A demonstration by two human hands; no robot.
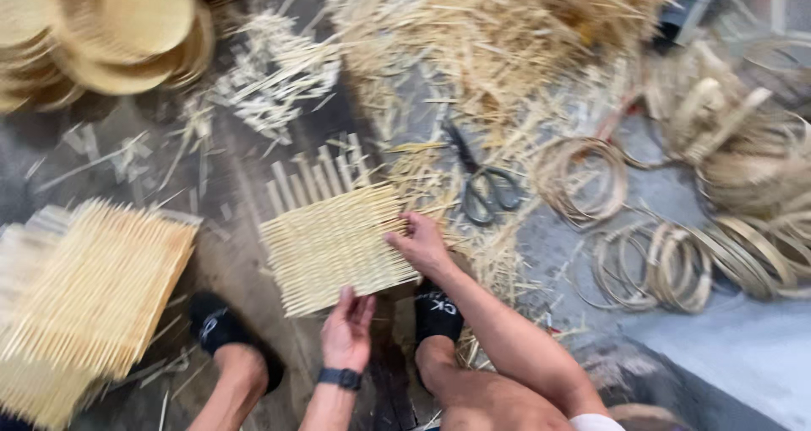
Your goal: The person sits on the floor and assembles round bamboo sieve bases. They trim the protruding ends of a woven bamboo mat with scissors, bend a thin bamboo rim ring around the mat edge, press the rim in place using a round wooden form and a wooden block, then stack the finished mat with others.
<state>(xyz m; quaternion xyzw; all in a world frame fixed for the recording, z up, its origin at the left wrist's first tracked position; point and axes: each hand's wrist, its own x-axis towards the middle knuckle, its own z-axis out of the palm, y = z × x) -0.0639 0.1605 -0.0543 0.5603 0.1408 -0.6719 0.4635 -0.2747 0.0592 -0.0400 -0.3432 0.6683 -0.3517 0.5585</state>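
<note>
Stacked woven mats [84, 296] blurred, cut off at left edge.

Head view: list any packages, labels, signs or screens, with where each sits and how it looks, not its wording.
Wrist device: on the left hand's wrist, a black band with a small dark face, nothing readable.
Sock marking: a small pale mark on the black sock below the woven mat.
No packages or signs.

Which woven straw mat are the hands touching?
The small square woven bamboo mat in the middle: the right hand presses its right edge and the left hand its bottom edge. The stacked woven mats at left lie untouched.
</note>
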